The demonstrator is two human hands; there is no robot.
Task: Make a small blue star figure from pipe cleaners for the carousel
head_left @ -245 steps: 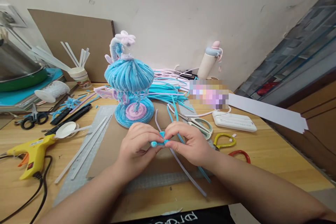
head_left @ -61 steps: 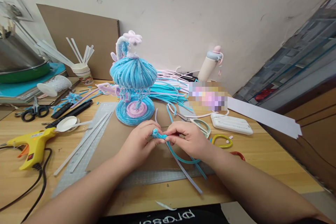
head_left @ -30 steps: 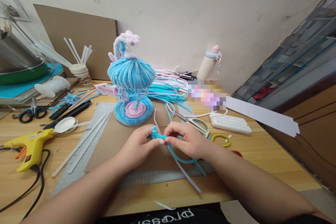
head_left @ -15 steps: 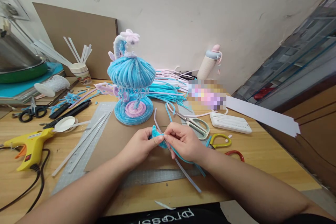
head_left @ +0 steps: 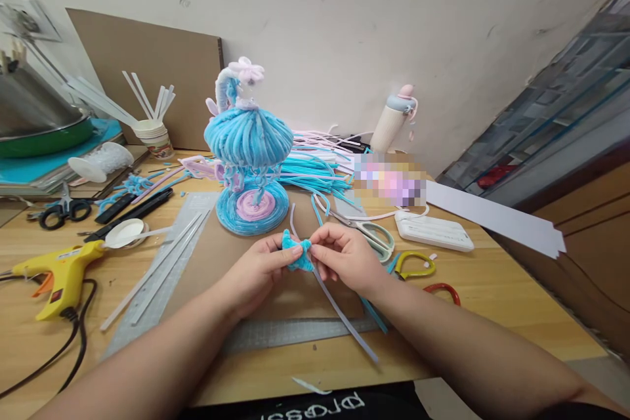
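Note:
Both hands meet over a brown cardboard sheet (head_left: 211, 275) on the wooden desk. My left hand (head_left: 258, 269) and my right hand (head_left: 344, 256) pinch a small bundle of blue pipe cleaner (head_left: 296, 254) between their fingertips, fingers closed on it. A lilac pipe cleaner (head_left: 344, 321) lies under the hands and runs toward the desk's front edge. Just behind stands a blue and pink pipe-cleaner carousel model (head_left: 249, 151) with a flower on top.
A yellow glue gun (head_left: 59, 275) with black cord lies at left, near black scissors (head_left: 62, 210), a paper cup of sticks (head_left: 150, 134) and a steel ruler (head_left: 295, 331). Loose blue and pink pipe cleaners (head_left: 315, 164), white scissors (head_left: 374, 233), a white power bank (head_left: 433, 230) and a bottle (head_left: 394, 121) lie right.
The blue pipe cleaner has gone from a short straight roll with a trailing tail to a fuller bundle. Both hands have lifted slightly toward the carousel while still pinching it.

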